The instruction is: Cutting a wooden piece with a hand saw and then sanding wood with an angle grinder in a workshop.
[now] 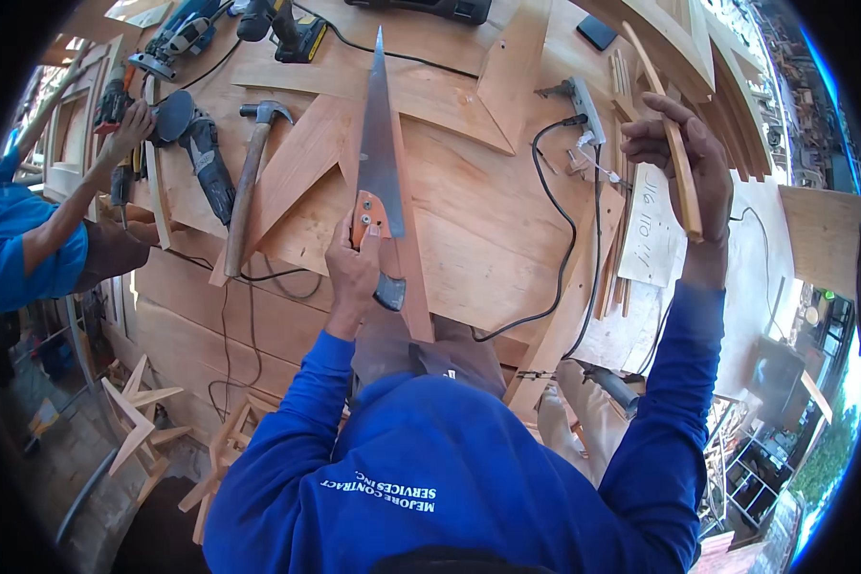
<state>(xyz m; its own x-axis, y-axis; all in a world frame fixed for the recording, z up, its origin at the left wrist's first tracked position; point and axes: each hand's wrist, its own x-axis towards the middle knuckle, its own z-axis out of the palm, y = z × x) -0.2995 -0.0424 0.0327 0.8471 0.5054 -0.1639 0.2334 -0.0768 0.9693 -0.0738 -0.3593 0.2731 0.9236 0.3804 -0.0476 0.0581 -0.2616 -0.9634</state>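
A handsaw (373,143) with a tan and dark handle lies along a reddish wooden board (414,297), blade pointing away from me; my left hand (352,268) grips it at the handle, thumb on the tan part. At the right, my right hand (684,158) holds a long, thin wooden strip (652,65) upright at a slant. Left of the saw are a claw hammer (253,172) and an angle grinder (206,158), both lying on the plywood bench top (464,230).
A co-worker's hand (124,129) is among power tools at the left. A drill (292,33), black cables, a power strip (582,105), angled wooden pieces (497,86) and a marked pale board (646,249) lie around. Wooden star-shaped pieces (134,421) stand lower left.
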